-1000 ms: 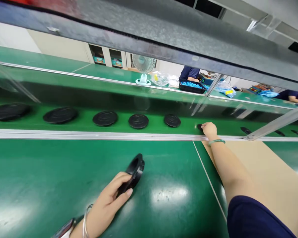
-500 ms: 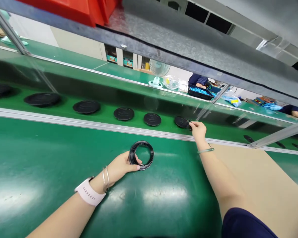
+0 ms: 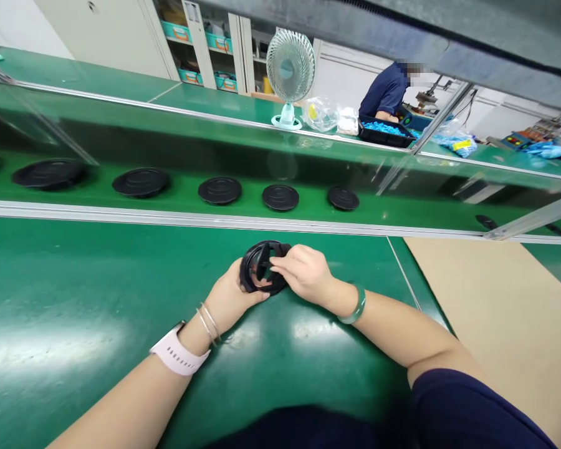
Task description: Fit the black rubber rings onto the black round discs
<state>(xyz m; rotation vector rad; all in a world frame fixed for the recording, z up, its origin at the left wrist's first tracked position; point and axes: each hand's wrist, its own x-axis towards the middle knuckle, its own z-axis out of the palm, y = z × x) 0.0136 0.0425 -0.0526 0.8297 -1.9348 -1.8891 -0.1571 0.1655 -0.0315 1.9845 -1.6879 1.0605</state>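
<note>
Both your hands meet at the centre of the frame: your left hand (image 3: 231, 298) cups the black ring (image 3: 262, 268) from below, fingers curled round its rim, while your right hand (image 3: 303, 274) pinches its right edge. Black discs (image 3: 219, 190) line the belt (image 3: 383, 215) above.

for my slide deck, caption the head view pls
Both hands, left and right, hold a black ring over the green bench.

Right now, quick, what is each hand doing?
Left hand: closed on the black ring, holding its left side.
Right hand: fingers pinched on the same ring's right edge; any small part between them is hidden.
</note>
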